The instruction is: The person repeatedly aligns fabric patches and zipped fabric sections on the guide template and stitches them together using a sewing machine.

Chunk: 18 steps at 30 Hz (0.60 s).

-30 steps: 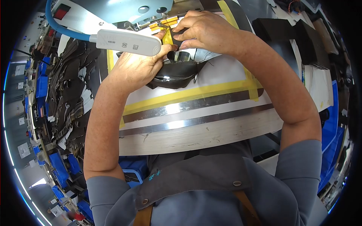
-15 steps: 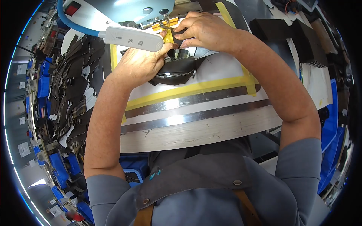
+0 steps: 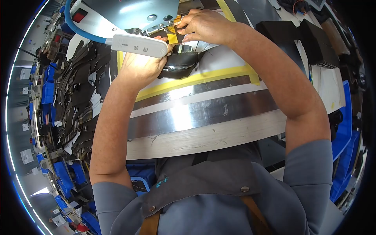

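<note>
A black zippered pouch (image 3: 179, 65) lies on a white sheet (image 3: 219, 64) edged with yellow tape, its zip facing me. My left hand (image 3: 143, 64) grips the pouch's left side; the white lamp hides part of its fingers. My right hand (image 3: 207, 28) bends its fingers down on the work at the far side, close to the sewing machine's metal parts (image 3: 158, 28). What lies under those fingertips is mostly hidden. Between both hands shows a yellow strip (image 3: 172, 36). A shiny curved piece (image 3: 182, 48) stands at the pouch's back edge.
A white lamp head (image 3: 139, 46) on a blue hose (image 3: 84, 33) hangs over my left hand. Dark fabric pieces (image 3: 78, 86) heap up at the left. Stacked black panels (image 3: 319, 43) stand at the right, near blue bins (image 3: 342, 121). A metal strip (image 3: 203, 113) runs along the table's front.
The pouch and the taped white sheet have slid away from me, baring more of the metal strip. Both hands moved with them, slightly forward and to the left.
</note>
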Each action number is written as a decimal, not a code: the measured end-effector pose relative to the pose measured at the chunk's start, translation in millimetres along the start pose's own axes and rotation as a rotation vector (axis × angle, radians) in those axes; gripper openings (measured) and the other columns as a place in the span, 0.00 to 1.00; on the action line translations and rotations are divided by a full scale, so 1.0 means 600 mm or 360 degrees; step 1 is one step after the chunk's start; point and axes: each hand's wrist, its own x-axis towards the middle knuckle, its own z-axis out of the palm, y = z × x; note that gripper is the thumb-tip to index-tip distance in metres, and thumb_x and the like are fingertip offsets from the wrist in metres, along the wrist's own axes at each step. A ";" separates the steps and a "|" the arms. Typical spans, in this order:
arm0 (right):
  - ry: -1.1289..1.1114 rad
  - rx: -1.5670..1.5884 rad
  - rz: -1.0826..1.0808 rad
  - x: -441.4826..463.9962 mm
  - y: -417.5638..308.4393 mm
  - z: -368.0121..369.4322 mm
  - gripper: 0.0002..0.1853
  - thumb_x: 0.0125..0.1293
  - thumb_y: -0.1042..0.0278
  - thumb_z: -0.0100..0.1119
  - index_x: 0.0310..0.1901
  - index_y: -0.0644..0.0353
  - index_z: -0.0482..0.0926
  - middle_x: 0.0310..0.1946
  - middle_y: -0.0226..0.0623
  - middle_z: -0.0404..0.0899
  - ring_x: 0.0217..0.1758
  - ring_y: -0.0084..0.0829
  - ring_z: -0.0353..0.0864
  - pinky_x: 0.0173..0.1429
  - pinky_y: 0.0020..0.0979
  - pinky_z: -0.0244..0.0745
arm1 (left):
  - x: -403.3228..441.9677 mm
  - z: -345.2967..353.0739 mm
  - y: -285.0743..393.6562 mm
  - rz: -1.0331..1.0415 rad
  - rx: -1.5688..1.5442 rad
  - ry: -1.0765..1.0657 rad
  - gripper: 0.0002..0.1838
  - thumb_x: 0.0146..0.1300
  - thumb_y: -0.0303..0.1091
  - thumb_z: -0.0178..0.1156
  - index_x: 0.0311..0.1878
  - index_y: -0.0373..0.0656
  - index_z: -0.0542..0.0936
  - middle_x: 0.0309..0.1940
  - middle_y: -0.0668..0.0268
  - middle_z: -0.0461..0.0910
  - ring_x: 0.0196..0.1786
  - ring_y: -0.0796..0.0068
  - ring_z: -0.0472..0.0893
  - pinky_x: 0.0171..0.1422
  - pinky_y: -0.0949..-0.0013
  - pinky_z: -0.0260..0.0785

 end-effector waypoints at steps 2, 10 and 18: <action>-0.0023 0.0004 0.0020 0.007 0.004 -0.005 0.21 0.65 0.49 0.69 0.54 0.53 0.89 0.61 0.26 0.83 0.64 0.31 0.75 0.69 0.36 0.72 | -0.008 -0.005 0.002 -0.0036 -0.0026 0.0017 0.16 0.68 0.32 0.57 0.56 0.45 0.85 0.59 0.59 0.85 0.63 0.59 0.82 0.72 0.52 0.67; 0.0104 -0.0066 0.0008 0.033 0.031 0.008 0.21 0.65 0.46 0.68 0.53 0.49 0.89 0.55 0.25 0.85 0.61 0.36 0.79 0.65 0.39 0.76 | -0.030 -0.028 0.036 -0.0299 -0.0296 -0.0078 0.18 0.70 0.36 0.55 0.59 0.44 0.83 0.60 0.58 0.84 0.65 0.56 0.79 0.72 0.53 0.62; 0.0079 -0.0100 -0.0008 0.029 0.037 0.018 0.21 0.69 0.48 0.65 0.59 0.45 0.87 0.63 0.22 0.81 0.66 0.35 0.75 0.71 0.38 0.72 | -0.046 -0.016 0.044 -0.0300 -0.0475 0.0068 0.20 0.74 0.38 0.52 0.63 0.42 0.81 0.62 0.53 0.82 0.65 0.52 0.78 0.73 0.55 0.58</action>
